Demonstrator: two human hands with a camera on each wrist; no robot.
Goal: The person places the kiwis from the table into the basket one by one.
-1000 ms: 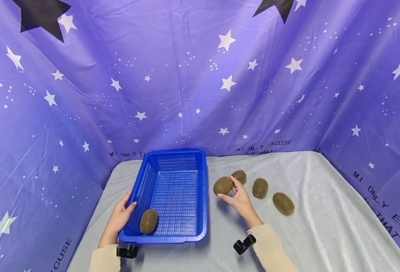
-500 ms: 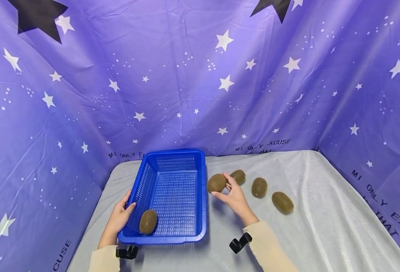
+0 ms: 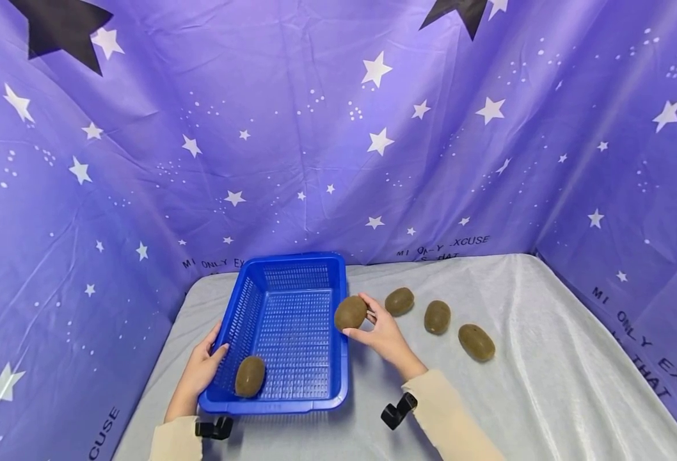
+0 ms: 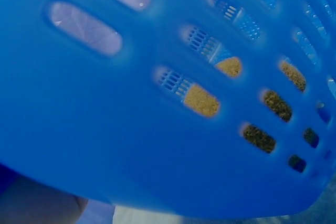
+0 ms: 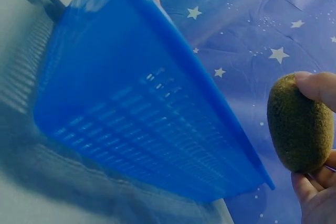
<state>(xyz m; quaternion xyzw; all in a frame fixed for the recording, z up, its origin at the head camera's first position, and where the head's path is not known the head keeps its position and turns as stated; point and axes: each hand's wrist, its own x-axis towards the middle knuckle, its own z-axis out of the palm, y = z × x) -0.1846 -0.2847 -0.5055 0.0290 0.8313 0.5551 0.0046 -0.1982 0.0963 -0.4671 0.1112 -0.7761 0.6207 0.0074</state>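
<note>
A brown, fuzzy kiwi is pinched between the thumb and fingers of my right hand, overlapping the right rim of the blue plastic basket in the head view. In the right wrist view that kiwi shows in full beside the basket's edge. My left hand grips the basket's left rim, thumb over the top. Inside, at the near left corner, lies another kiwi. Its brown skin also shows through the slots of the basket wall in the left wrist view.
To the right of the basket, three kiwis lie on the grey cloth: a far kiwi, a middle kiwi and a near kiwi. A purple star-printed curtain surrounds the table's back and sides.
My right hand has carried its kiwi leftward, from over the cloth to the basket's right rim. The far kiwi behind it now shows whole. The left hand keeps its grip on the rim.
</note>
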